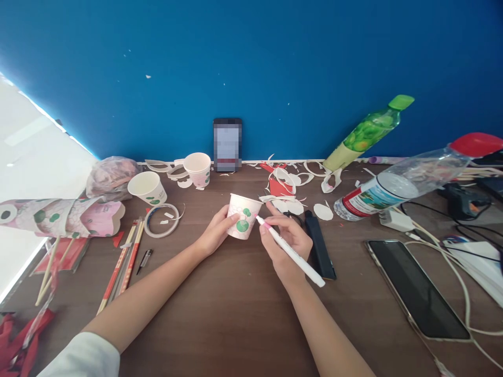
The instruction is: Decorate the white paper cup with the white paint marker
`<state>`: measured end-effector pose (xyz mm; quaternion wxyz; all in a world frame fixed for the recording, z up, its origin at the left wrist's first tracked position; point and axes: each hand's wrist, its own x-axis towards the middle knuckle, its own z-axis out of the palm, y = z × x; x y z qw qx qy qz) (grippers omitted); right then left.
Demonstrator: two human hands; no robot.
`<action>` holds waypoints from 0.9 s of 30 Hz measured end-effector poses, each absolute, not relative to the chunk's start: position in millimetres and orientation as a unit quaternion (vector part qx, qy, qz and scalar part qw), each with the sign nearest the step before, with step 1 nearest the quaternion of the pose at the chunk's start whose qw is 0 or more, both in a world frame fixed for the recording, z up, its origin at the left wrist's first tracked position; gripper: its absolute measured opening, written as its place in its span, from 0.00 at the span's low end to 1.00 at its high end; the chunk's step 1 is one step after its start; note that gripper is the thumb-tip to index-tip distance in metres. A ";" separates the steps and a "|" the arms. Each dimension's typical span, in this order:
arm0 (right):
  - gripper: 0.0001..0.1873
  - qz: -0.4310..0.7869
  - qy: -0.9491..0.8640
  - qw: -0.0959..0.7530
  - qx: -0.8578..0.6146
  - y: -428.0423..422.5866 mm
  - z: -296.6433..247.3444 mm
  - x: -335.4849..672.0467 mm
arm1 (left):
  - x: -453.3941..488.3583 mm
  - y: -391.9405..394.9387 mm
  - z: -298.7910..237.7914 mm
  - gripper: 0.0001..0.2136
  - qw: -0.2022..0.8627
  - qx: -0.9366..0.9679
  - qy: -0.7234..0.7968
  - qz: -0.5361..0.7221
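Note:
My left hand grips a paper cup by its left side, thumb across the front. The cup is pale pink with green round leaves and tilts slightly above the brown table. A white marker with a pink tip section is pinched in my right hand. Its tip is at the cup's right side; whether it touches I cannot tell. Behind my right hand lie a black flat case and something dark, partly hidden.
Paper scraps lie along the blue wall. Other cups, a tape roll and chopsticks are on the left. Right stand a clear bottle and a green bottle, near a phone and cables.

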<state>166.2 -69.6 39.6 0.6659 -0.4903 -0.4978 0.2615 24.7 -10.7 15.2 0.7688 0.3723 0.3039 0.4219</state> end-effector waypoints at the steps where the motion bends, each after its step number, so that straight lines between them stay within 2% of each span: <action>1: 0.05 0.261 -0.502 0.666 -0.486 -69.1 39.5 166.5 | 24.5 -10.8 16.1 0.23 0.767 0.373 0.308 0.422; 9: 0.07 0.248 -0.534 0.666 -0.458 -66.8 39.2 168.7 | 21.3 -12.6 12.8 0.25 0.738 0.418 0.322 0.421; 16: 0.09 0.227 -0.572 0.659 -0.432 -67.1 40.7 168.1 | 20.4 -15.9 8.9 0.22 0.688 0.469 0.333 0.442; 27: 0.10 0.216 -0.572 0.656 -0.442 -67.5 41.0 166.5 | 21.5 -17.4 16.3 0.22 0.682 0.473 0.341 0.442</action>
